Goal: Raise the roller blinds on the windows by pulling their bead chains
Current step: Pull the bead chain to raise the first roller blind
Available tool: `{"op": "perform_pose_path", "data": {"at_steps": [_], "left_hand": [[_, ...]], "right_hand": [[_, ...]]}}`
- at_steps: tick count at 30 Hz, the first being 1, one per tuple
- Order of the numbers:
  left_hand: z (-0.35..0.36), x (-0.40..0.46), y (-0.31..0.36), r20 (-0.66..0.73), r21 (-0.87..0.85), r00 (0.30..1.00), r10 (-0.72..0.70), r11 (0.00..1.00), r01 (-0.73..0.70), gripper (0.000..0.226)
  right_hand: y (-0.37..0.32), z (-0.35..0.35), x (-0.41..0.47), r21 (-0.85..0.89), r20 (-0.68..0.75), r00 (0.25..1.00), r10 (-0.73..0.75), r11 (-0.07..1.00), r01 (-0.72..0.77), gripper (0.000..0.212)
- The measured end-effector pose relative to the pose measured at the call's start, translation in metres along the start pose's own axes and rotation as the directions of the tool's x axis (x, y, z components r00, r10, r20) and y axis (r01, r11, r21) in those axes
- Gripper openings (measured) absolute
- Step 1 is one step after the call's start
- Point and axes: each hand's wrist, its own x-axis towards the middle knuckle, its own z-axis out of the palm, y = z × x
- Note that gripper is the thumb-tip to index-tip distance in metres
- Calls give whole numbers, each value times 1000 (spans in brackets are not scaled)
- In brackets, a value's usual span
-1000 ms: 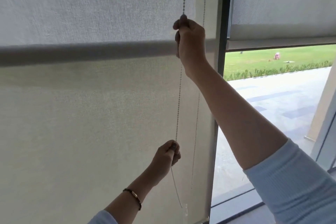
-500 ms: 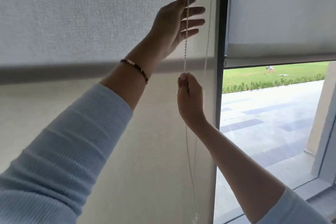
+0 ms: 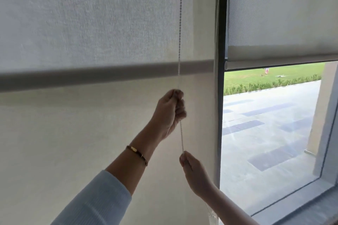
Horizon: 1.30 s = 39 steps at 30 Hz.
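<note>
Two hands grip one bead chain (image 3: pixel 180 23), seen from the head camera. The chain hangs nearly vertical in front of the near blind (image 3: pixel 91 23), close to its right edge. The left hand (image 3: pixel 169 113) is fisted around the chain higher up, and the right hand (image 3: pixel 193 171) pinches it directly below. A downward pull likely comes next. The far blind (image 3: pixel 281 14) sits partly raised.

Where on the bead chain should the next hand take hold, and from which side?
Judging by its pose, grip the taut bead chain above the left hand, coming from the room side: that stretch hangs bare and straight before the blind fabric. Pinch across the beads with the fingers.
</note>
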Motion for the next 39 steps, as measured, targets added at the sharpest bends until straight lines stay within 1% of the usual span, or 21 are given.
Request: {"op": "perform_pose_path", "data": {"at_steps": [2,3,5,6,7,8,11,13,15,17,19,22,24,27,30,32,34,35,36,37,39], "left_hand": [[-12,-18,-23,-20,26,999,-32,999,33,39],[-17,-26,-34,-29,48,998,-52,997,54,40],[-29,-41,-53,-53,93,994,-94,991,98,41],[-36,-48,-62,-66,114,992,-112,986,119,41],[-42,-54,-70,-79,135,989,-128,981,137,40],[-48,-60,-77,-90,156,986,-142,976,155,40],[-60,-76,-99,-107,222,979,-175,955,195,39],[-61,-84,-112,-110,238,974,-200,946,221,40],[-58,-88,-124,-108,243,968,-225,939,245,43],[-52,-89,-130,-98,251,966,-238,934,255,45],[-46,-87,-132,-81,260,966,-247,930,259,43],[-43,-87,-133,-50,314,967,-250,915,252,41],[-46,-89,-135,-33,356,971,-238,905,234,41],[-52,-94,-141,-51,374,966,-253,892,254,41],[-63,-107,-155,-53,378,943,-329,867,324,50],[-73,-116,-161,-14,458,916,-400,812,361,54],[-80,-112,-150,1,552,875,-484,730,403,44],[-81,-103,-139,-15,564,873,-487,717,410,38],[-81,-89,-123,-41,540,890,-454,739,402,36],[-79,-72,-101,-65,484,918,-390,793,371,38],[-62,-39,-44,-53,356,975,-217,908,222,36]], "right_hand": [[12,-5,-9,57,158,975,155,984,-166,44],[12,-13,-9,68,262,939,222,967,-247,41],[5,-39,-5,28,368,873,318,935,-353,26],[2,-54,2,39,365,867,338,925,-377,41],[-5,-68,12,90,324,885,335,920,-382,53],[-16,-81,24,177,271,910,313,913,-367,56],[-71,-107,60,437,226,963,148,868,-236,39],[-112,-112,83,504,236,971,29,851,-148,31],[-152,-108,103,554,235,971,-53,828,-89,31],[-187,-101,118,613,160,984,-82,789,-34,33],[-208,-93,129,642,33,997,-70,766,33,33],[-222,-83,135,650,-131,990,-49,750,123,37],[-224,-78,131,635,-186,979,-78,752,180,43],[-218,-70,125,552,-216,968,-127,802,228,47],[-196,-60,115,451,-252,956,-152,855,255,48],[-175,-53,103,402,-253,954,-159,880,253,49],[-155,-47,87,374,-224,965,-138,902,216,50],[-145,-44,78,366,-200,973,-117,912,185,50],[-137,-40,69,358,-179,980,-90,921,151,51],[-128,-37,61,349,-166,984,-59,930,115,51],[-113,-29,44,376,-120,992,45,927,4,49]]}}
